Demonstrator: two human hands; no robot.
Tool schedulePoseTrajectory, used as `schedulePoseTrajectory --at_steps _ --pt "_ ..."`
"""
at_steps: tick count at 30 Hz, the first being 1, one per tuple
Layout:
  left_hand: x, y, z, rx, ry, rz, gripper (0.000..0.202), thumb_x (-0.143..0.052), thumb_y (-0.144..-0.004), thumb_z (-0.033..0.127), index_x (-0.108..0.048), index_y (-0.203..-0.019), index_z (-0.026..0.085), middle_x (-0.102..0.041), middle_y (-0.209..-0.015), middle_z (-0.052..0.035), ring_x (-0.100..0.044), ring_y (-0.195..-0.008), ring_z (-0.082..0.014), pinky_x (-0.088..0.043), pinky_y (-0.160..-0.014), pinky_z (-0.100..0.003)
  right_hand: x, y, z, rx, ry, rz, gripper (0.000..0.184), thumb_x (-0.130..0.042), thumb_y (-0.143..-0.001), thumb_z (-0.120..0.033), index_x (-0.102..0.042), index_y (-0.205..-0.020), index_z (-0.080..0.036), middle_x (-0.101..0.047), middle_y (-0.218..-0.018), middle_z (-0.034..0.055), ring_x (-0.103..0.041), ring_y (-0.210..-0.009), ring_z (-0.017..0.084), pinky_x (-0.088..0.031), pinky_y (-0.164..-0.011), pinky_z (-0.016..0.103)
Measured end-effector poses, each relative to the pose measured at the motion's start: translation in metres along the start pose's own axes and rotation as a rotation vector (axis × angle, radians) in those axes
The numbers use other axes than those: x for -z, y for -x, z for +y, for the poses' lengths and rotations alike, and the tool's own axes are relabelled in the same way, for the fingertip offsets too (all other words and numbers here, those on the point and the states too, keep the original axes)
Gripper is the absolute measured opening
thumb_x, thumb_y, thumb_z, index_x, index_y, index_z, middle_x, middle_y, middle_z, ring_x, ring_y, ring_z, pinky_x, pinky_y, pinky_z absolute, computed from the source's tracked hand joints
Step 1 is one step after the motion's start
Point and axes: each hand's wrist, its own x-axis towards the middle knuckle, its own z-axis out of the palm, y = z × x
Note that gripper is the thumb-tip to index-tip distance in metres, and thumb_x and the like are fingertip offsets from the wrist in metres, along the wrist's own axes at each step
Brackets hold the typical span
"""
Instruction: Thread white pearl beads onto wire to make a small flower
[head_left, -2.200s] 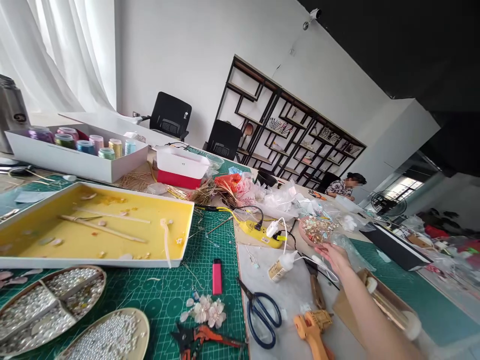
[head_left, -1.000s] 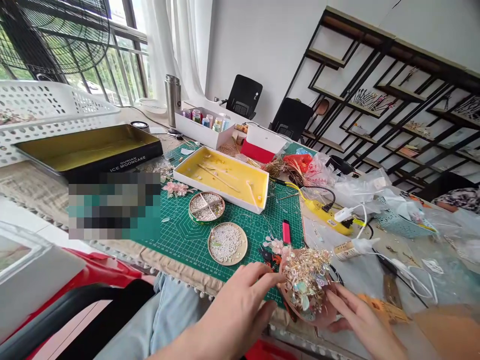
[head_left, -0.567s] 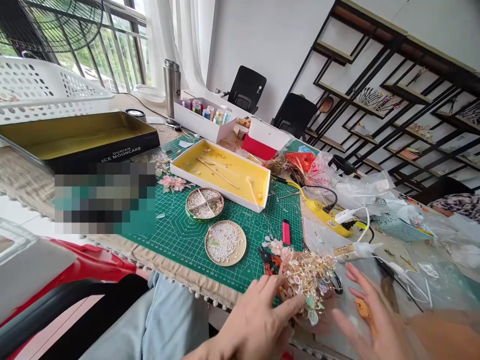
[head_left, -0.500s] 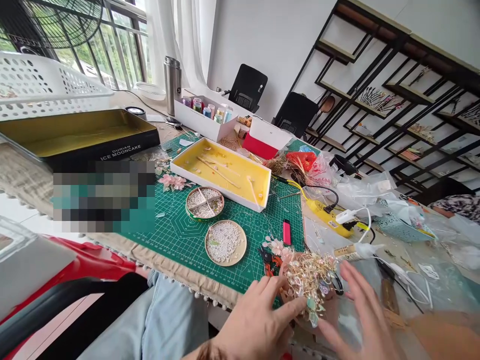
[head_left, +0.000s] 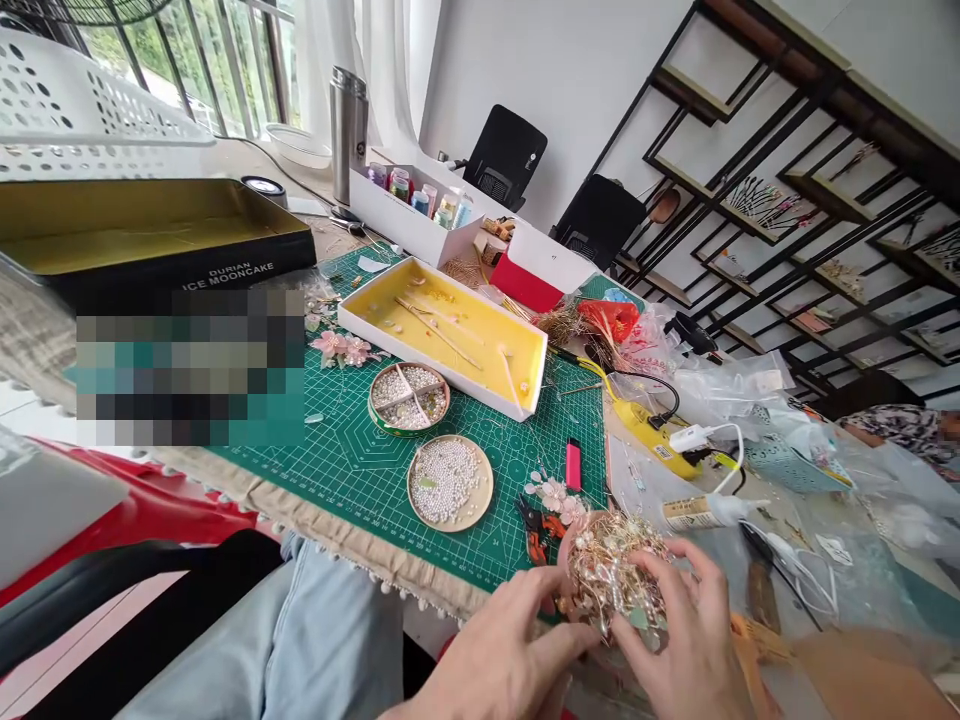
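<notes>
Flanking a round, pink bowl (head_left: 568,557) at the near edge of the bench (head_left: 420,580), I have the left hand (head_left: 510,650) by its left rim, thumb parted from fingers, and the right hand (head_left: 686,640) over the tangled gold-wire and bead ornaments (head_left: 616,572) heaped inside. I cannot tell whether either hand grips anything. Orange-and-black pliers (head_left: 535,543) lie just beside the bowl, near a round, cream dish (head_left: 475,512) of small white beads (head_left: 444,478).

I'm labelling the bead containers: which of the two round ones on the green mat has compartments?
The divided dish, nearer the yellow-bottomed tray: crossing dividers split it. The plain dish, closer to the left hand, has none.
</notes>
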Motion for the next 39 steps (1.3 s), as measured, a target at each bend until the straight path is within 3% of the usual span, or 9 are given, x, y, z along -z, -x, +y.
schedulePoseTrajectory --at_steps 5,8,10,14,18,26,32,35,39 --pt "0.004 0.003 -0.001 -0.013 0.029 -0.031 0.046 -0.047 -0.084 0.006 -0.052 -0.124 0.027 -0.052 -0.125 -0.0105 -0.059 -0.106 -0.0221 -0.055 -0.085 -0.035 0.010 -0.001 0.013 -0.133 -0.082 0.108 0.023 -0.053 -0.083 -0.037 -0.056 -0.100 -0.023 -0.048 -0.113 0.0111 -0.057 -0.101 0.030 -0.050 -0.084 0.047" --pt "0.008 0.003 0.001 0.019 0.057 -0.076 0.048 -0.046 -0.085 0.004 -0.050 -0.127 0.027 -0.049 -0.130 -0.0110 -0.056 -0.112 -0.0237 -0.054 -0.089 -0.039 0.018 0.002 0.022 -0.481 -0.334 0.066 0.035 -0.059 -0.079 -0.049 -0.056 -0.100 -0.022 -0.052 -0.118 0.0117 -0.052 -0.116 0.035 -0.045 -0.097 0.050" --pt "0.010 0.003 0.001 0.031 0.082 -0.088 0.048 -0.045 -0.086 0.005 -0.049 -0.128 0.028 -0.047 -0.132 -0.0109 -0.055 -0.114 -0.0237 -0.053 -0.091 -0.039 0.022 0.005 0.026 -0.734 -0.602 0.035 0.046 -0.063 -0.076 -0.052 -0.054 -0.111 -0.023 -0.056 -0.124 0.0106 -0.050 -0.123 0.034 -0.045 -0.102 0.044" --pt "0.007 0.004 0.002 0.048 0.101 -0.098 0.050 -0.045 -0.082 0.003 -0.048 -0.126 0.028 -0.046 -0.133 -0.0091 -0.054 -0.114 -0.0237 -0.053 -0.091 -0.041 0.025 0.010 0.032 -1.020 -1.011 0.066 0.064 -0.068 -0.075 -0.042 -0.046 -0.133 -0.027 -0.066 -0.120 0.0046 -0.061 -0.113 0.027 -0.057 -0.084 0.031" --pt "0.008 0.003 0.004 0.073 0.095 -0.103 0.049 -0.044 -0.083 0.003 -0.048 -0.124 0.028 -0.047 -0.132 -0.0084 -0.055 -0.111 -0.0231 -0.053 -0.090 -0.040 0.025 0.013 0.041 -1.070 -1.035 0.107 0.067 -0.067 -0.078 -0.036 -0.042 -0.141 -0.029 -0.071 -0.112 0.0021 -0.067 -0.100 0.024 -0.059 -0.075 0.028" --pt "0.021 -0.006 0.005 0.090 0.134 -0.119 0.039 -0.042 -0.090 0.007 -0.051 -0.123 0.025 -0.049 -0.127 -0.0089 -0.054 -0.111 -0.0214 -0.051 -0.093 -0.038 0.019 0.023 0.060 -1.178 -1.194 0.138 0.071 -0.067 -0.075 -0.028 -0.044 -0.142 -0.031 -0.072 -0.112 -0.0025 -0.065 -0.105 0.023 -0.061 -0.074 0.028" --pt "0.019 -0.007 0.006 0.099 0.147 -0.109 0.041 -0.044 -0.088 0.006 -0.051 -0.123 0.025 -0.049 -0.126 -0.0080 -0.053 -0.110 -0.0215 -0.050 -0.094 -0.039 0.026 0.014 0.054 -1.311 -1.353 0.289 0.068 -0.066 -0.080 -0.022 -0.044 -0.142 -0.034 -0.077 -0.085 -0.0061 -0.071 -0.076 0.015 -0.059 -0.063 0.018" --pt "0.021 -0.008 0.007 0.097 0.149 -0.113 0.039 -0.044 -0.089 0.006 -0.052 -0.122 0.024 -0.049 -0.126 -0.0081 -0.052 -0.110 -0.0213 -0.049 -0.094 -0.038 0.028 0.014 0.059 -1.321 -1.408 0.327 0.064 -0.066 -0.084 -0.028 -0.042 -0.142 -0.041 -0.077 -0.087 -0.0082 -0.072 -0.078 0.014 -0.060 -0.069 0.020" --pt "0.020 -0.007 0.008 0.098 0.132 -0.101 0.036 -0.043 -0.091 0.008 -0.053 -0.122 0.024 -0.050 -0.124 -0.0085 -0.053 -0.108 -0.0217 -0.049 -0.093 -0.039 0.027 0.016 0.067 -1.184 -1.306 0.255 0.036 -0.064 -0.087 -0.045 -0.061 -0.122 -0.040 -0.078 -0.087 -0.0037 -0.074 -0.082 0.018 -0.062 -0.076 0.030"
